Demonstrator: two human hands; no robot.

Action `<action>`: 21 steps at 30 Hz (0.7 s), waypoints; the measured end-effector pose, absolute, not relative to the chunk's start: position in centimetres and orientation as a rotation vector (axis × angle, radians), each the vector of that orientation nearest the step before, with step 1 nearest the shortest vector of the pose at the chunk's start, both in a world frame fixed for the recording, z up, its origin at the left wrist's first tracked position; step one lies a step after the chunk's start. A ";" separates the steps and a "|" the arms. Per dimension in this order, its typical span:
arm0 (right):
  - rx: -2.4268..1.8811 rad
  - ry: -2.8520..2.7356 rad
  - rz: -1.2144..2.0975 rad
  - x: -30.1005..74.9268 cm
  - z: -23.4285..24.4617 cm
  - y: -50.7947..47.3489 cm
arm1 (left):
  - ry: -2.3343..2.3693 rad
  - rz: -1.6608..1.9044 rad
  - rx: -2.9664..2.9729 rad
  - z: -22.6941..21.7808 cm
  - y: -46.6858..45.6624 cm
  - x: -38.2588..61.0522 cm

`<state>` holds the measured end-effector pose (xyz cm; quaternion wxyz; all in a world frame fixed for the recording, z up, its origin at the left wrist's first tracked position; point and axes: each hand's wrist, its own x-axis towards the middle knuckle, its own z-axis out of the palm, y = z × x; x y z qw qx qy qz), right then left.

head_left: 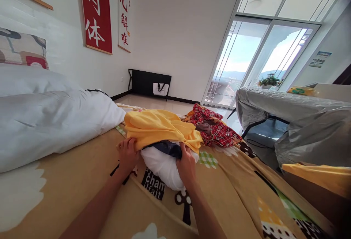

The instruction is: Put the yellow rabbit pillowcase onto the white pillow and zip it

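A yellow cloth garment (pixel 159 123) lies bunched over a white, puffy bundle (pixel 161 165) on the bed. Between them shows a strip of dark blue fabric (pixel 168 147). My left hand (pixel 128 155) is closed on the lower left edge of the yellow garment. On the other side, my right hand (pixel 187 162) pinches the garment's lower right edge, beside the dark fabric and against the white bundle. My fingertips are partly hidden in the cloth. Just beyond, to the right, a crumpled red checked garment (pixel 216 127) rests on the bed.
The bed is covered by a tan patterned sheet (pixel 90 165). A white quilt (pixel 60 118) is heaped at left. At right stand a plastic-covered table (pixel 290 101), a chair (pixel 267 133) and a box with yellow cloth (pixel 320 176). A black folded frame (pixel 142 83) leans against the far wall.
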<state>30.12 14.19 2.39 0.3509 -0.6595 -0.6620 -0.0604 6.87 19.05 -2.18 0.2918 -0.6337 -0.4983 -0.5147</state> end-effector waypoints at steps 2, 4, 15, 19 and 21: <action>-1.717 -1.709 -0.172 30.4 2.3 14.3 | -1.262 -1.463 -1.690 -1.7 18.7 7.3; -1.694 -1.722 -0.179 31.0 2.1 14.6 | -1.167 -1.560 -1.715 -0.9 18.1 8.1; -1.636 -2.071 -0.330 29.5 2.6 13.6 | -1.024 -1.674 -2.095 3.9 15.3 10.5; -1.547 -2.250 -0.407 27.5 3.0 12.4 | -1.089 -1.392 -2.333 5.7 14.0 10.8; -1.528 -2.291 -0.419 26.8 2.9 12.1 | -1.037 -1.152 -2.385 6.2 13.2 11.1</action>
